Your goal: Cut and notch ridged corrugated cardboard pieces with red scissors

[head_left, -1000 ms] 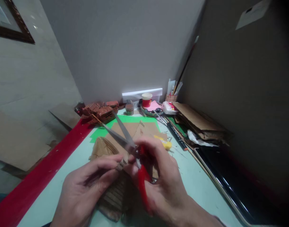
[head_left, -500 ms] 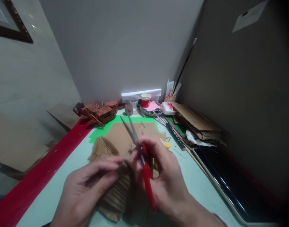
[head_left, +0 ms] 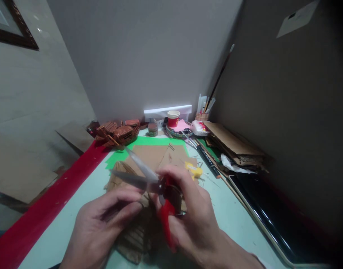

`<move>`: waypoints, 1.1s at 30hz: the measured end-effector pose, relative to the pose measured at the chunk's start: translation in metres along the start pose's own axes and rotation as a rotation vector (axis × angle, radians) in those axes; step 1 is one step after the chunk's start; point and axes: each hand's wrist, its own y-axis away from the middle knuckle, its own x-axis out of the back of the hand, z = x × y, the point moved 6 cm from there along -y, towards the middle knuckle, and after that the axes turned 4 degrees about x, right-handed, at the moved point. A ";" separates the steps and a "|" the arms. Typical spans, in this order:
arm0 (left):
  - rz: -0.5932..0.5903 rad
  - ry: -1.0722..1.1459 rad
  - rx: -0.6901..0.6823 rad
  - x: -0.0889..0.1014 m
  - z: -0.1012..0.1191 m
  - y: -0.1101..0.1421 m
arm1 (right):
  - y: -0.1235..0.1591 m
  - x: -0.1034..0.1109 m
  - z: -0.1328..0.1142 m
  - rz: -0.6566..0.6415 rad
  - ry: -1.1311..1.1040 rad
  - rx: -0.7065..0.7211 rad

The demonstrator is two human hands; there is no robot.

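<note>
My right hand (head_left: 198, 213) is wrapped round the red handles of a pair of scissors (head_left: 167, 220). The blades are apart and point left, passing above my left fingertips. My left hand (head_left: 104, 224) is closed in a pinch, thumb near the forefinger; what lies between them is too small and blurred to make out. Beneath both hands is a brown boat-shaped cardboard model (head_left: 132, 244) with ridged strips along its near part. The hands and blades cover its middle.
Brown cardboard (head_left: 149, 155) lies on a green sheet (head_left: 112, 158). Beyond stand a red-brown model boat (head_left: 121, 134), a paper cup (head_left: 173, 119) and a small jar (head_left: 152, 129). At right are a yellow glue gun-like object (head_left: 194, 171), a black marker (head_left: 207, 160), stacked cardboard (head_left: 235, 140) and a black glossy panel (head_left: 275, 216).
The scissors have swung left and down, their blades spreading wider over my left fingertips. My right hand has turned with them. The left hand stays nearly in place.
</note>
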 end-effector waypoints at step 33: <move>0.033 0.372 0.200 -0.001 0.002 0.003 | -0.021 0.090 0.045 0.465 0.195 -0.315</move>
